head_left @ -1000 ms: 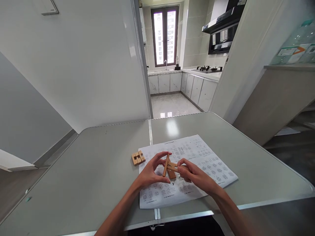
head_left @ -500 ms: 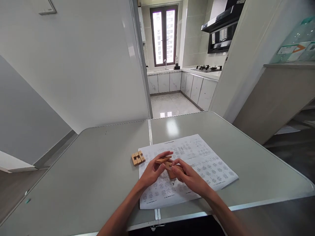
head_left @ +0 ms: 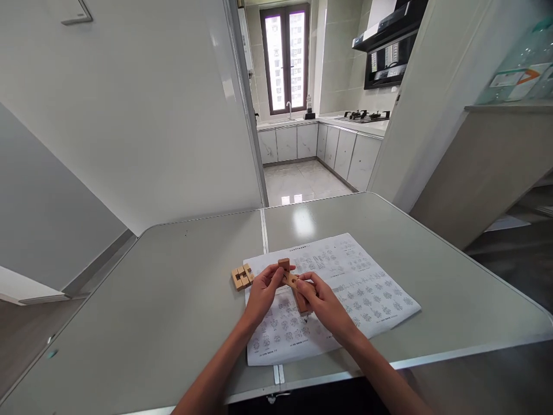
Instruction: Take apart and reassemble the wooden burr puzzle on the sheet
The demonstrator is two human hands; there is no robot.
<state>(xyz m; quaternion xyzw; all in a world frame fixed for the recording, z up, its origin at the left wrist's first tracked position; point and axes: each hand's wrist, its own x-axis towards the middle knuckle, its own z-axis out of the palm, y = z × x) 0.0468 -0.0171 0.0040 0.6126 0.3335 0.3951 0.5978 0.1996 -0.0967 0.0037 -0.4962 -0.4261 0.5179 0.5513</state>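
My left hand (head_left: 263, 293) is closed, thumb and fingers pinching a wooden puzzle piece (head_left: 284, 264) whose reddish-brown end sticks up above the fingers. From the right, my right hand (head_left: 323, 301) grips a lighter wooden puzzle piece (head_left: 294, 282) with a dark notch or hole in it. The pieces meet between the two hands, but whether they interlock is hidden by the fingers. Just beneath sits a reddish-brown wooden block (head_left: 301, 304), partly covered by my right hand. Under everything lies a printed sheet (head_left: 371, 282) with rows of small diagrams.
Left of my hands, a group of notched light wooden pieces (head_left: 242, 278) lies at the sheet's edge. The grey-green folding table (head_left: 185, 300) has a metal seam down its middle. Beyond it are a wall and a kitchen doorway. Large plastic bottles (head_left: 518, 78) stand on a ledge at right.
The piece in my left hand has turned from lying slanted to standing upright. My left fingers have curled in around it, and the light piece now shows more between my hands.
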